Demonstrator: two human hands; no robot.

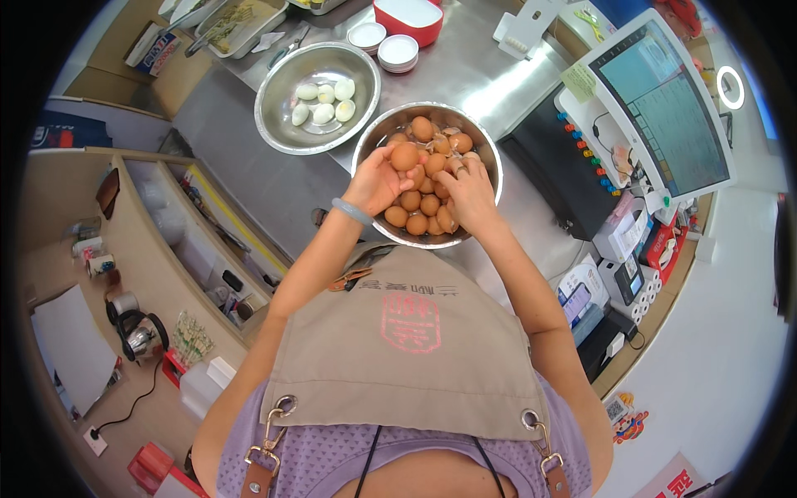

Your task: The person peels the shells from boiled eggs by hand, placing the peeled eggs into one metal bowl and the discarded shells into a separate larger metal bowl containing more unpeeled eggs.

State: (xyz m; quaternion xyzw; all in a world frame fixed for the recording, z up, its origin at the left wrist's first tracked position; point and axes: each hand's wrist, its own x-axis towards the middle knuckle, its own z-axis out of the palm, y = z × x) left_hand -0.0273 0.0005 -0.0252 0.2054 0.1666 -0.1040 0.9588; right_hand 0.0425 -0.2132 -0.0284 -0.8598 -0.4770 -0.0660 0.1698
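Note:
My left hand (378, 182) holds a brown egg (405, 156) between thumb and fingers, over the left side of a steel bowl (491, 144). That bowl is full of brown eggs (429, 205), with bits of shell among them. Inside its right side is my right hand (465, 190), fingers bent down at the eggs; whether it grips one is hidden. A second steel bowl (265, 101), up and to the left, has several peeled white eggs (324, 113) lying in its bottom. The two bowls stand close together, their rims nearly touching.
Small white dishes (398, 51) are stacked beside a red and white container (411, 25) behind the bowls. Scissors (287, 50) lie near a food tray (240, 28) at upper left. A black box (548, 162) and a touchscreen monitor (666, 106) stand on the right. Open drawers (187, 218) are at left.

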